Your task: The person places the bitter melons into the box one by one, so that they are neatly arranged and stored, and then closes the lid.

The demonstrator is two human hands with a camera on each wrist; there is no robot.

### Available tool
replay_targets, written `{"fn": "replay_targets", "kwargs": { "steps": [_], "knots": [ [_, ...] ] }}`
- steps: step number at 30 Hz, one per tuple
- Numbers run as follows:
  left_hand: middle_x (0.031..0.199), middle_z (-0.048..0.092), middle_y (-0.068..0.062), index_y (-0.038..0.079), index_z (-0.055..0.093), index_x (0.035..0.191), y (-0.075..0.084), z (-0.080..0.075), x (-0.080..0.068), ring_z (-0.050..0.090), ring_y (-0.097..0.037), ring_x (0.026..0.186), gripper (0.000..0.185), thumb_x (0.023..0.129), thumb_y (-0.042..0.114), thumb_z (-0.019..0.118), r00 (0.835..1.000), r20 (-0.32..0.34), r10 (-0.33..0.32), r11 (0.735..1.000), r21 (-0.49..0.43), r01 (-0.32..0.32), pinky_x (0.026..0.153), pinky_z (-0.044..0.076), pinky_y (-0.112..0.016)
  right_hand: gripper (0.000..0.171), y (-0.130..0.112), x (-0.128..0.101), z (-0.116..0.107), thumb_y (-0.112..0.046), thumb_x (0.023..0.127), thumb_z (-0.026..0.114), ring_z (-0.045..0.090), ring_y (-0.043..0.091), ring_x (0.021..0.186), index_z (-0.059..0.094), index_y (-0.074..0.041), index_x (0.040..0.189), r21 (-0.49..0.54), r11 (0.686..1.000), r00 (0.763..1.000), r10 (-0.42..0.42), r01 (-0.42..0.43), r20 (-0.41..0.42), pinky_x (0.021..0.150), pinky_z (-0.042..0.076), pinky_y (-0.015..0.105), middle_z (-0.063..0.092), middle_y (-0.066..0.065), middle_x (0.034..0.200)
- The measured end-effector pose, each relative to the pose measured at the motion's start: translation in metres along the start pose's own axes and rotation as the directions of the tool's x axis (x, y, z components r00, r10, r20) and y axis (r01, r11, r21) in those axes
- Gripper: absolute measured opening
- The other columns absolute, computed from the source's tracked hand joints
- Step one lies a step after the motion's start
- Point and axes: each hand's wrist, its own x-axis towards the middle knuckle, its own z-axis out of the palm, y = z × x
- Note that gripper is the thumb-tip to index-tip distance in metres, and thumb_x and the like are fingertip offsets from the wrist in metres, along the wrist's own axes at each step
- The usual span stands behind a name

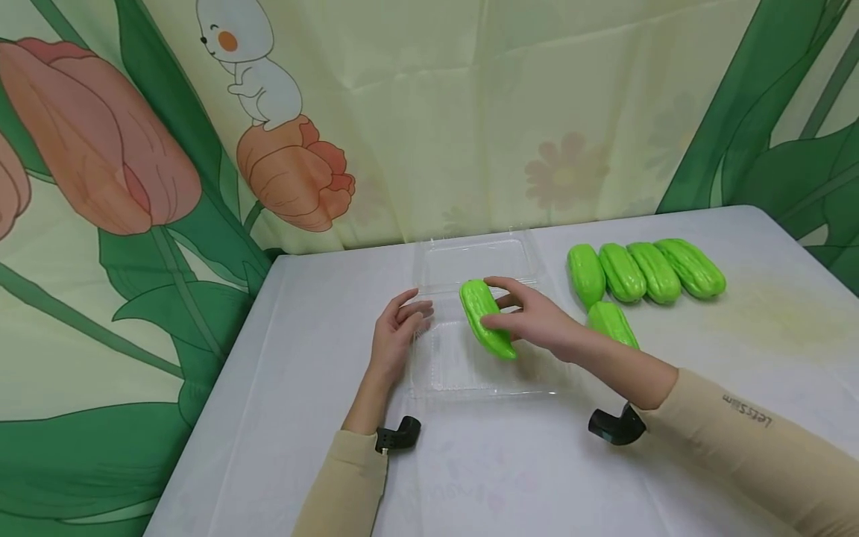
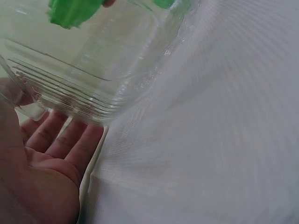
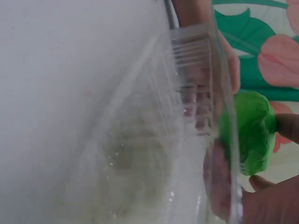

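Head camera looks down and forward across the white table (image 1: 738, 350). Left wrist view sits very close, low beside the clear container (image 2: 93, 70); right wrist view presses near its opposite wall (image 3: 205, 93). All three share that container.

left hand (image 2: 44, 172): seen at lower left, palm up toward the lens, fingers (image 2: 70, 140) straight and laid against the ribbed wall of a clear plastic container (image 2: 93, 70); the thumb is seen through the plastic at the left edge. container: transparent, stepped ridges along its lower wall, set on a white tablecloth (image 2: 210, 130) which fills the right side. green ridged object (image 2: 72, 10): glimpsed at the top edge, above the container; a second green patch (image 2: 164, 3) is cut off by the frame.
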Motion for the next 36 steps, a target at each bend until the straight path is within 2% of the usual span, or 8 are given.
{"fn": "replay_targets", "kwargs": {
  "steps": [13,21,31,36],
  "knots": [
    [0.127,0.065,-0.023,-0.004,0.047,0.144,0.000,0.000,0.000,0.062,-0.034,0.119,0.045,0.099,-0.003,0.051,1.000,0.001,-0.005,1.000,0.003,0.005,0.096,0.052,-0.038,0.074,-0.005,0.017,0.031,-0.022,0.095,0.068,0.061,0.031,0.111,0.030,-0.012,0.157,0.085,0.983,0.987,0.159,-0.162,0.036,0.087,0.057,0.041,0.053,0.024,0.135],
    [0.128,0.065,-0.021,-0.002,0.047,0.145,0.000,-0.001,0.000,0.063,-0.031,0.118,0.046,0.099,-0.001,0.051,1.000,0.010,-0.003,1.000,0.007,0.003,0.095,0.053,-0.035,0.076,-0.006,0.024,0.044,-0.019,0.093,0.068,0.064,0.027,0.102,0.028,-0.014,0.158,0.135,0.965,0.974,0.218,-0.224,0.055,0.083,0.058,0.038,0.053,0.023,0.133],
    [0.127,0.066,-0.019,0.000,0.050,0.144,0.002,0.000,-0.001,0.063,-0.027,0.119,0.045,0.099,0.002,0.054,1.000,-0.013,-0.018,0.999,0.043,0.019,0.091,0.051,-0.022,0.079,0.000,0.032,0.063,-0.013,0.090,0.072,0.068,0.027,0.090,0.028,-0.006,0.155,0.134,0.969,0.976,0.197,-0.208,0.091,0.077,0.059,0.038,0.057,0.024,0.124],
    [0.127,0.066,-0.019,0.001,0.049,0.145,0.002,0.000,-0.002,0.063,-0.030,0.119,0.045,0.100,0.002,0.054,1.000,-0.005,-0.009,0.999,0.037,0.009,0.090,0.051,-0.021,0.078,0.001,0.032,0.070,-0.015,0.089,0.075,0.067,0.027,0.091,0.031,-0.005,0.153,0.065,0.978,0.978,0.193,-0.198,0.077,0.078,0.059,0.039,0.058,0.022,0.117]
  ]
}}
